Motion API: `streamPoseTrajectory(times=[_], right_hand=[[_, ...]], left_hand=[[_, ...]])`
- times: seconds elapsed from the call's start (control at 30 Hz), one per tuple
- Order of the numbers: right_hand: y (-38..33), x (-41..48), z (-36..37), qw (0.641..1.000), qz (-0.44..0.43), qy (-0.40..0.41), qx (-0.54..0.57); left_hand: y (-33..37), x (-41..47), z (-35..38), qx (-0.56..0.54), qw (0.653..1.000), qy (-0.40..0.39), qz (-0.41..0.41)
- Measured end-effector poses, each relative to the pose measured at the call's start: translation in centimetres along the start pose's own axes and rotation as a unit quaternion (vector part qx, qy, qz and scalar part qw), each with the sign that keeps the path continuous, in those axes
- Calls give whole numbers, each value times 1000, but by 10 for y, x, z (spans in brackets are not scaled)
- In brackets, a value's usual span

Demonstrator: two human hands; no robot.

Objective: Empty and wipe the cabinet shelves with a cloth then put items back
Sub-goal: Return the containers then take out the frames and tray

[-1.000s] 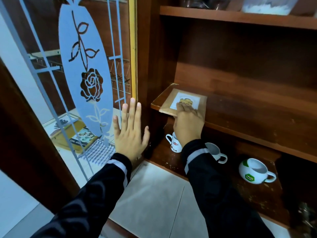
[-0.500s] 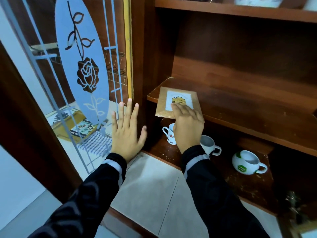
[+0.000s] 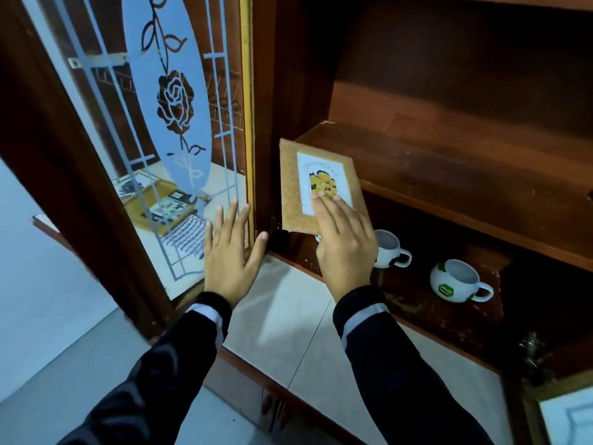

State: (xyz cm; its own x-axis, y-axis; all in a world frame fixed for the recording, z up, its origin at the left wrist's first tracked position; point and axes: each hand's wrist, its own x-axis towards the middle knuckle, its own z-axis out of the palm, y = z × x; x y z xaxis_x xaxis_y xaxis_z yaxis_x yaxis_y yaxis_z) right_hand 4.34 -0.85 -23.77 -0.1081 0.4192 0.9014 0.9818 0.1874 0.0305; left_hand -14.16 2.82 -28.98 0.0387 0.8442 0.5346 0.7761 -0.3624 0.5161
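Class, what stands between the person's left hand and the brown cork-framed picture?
In the head view, the cabinet's dark wooden upright, edged with a yellow strip, stands between the left hand and the brown cork-framed picture.

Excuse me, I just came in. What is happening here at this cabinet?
A person in dark sleeves is working at an open wooden cabinet. The right hand lays straight fingers on a brown packet with a white label, which juts over the front edge of the middle shelf. The left hand is spread open at the edge of the glass door. A white mug and a green-marked mug stand on the lower shelf. No cloth is in view.
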Motion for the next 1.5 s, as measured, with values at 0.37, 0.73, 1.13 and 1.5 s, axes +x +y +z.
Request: streamPoseTrajectory(times=[0.37,0.73,1.13,1.5], right_hand=[[-33,-62,-28,999,-34,18,35],[-57,-137,-42,994,-21,-71,81],[-147,-188,-76,989,-2,-115,94],[-265,-213,-107,976,-10,-163,142]], left_hand=[[-14,-76,-14,-65,994,-28,-86],[-25,-140,-29,-62,989,-48,-122],[-70,-208,-90,-48,983,-76,-158],[-136,-264,-180,-20,974,-69,-214]])
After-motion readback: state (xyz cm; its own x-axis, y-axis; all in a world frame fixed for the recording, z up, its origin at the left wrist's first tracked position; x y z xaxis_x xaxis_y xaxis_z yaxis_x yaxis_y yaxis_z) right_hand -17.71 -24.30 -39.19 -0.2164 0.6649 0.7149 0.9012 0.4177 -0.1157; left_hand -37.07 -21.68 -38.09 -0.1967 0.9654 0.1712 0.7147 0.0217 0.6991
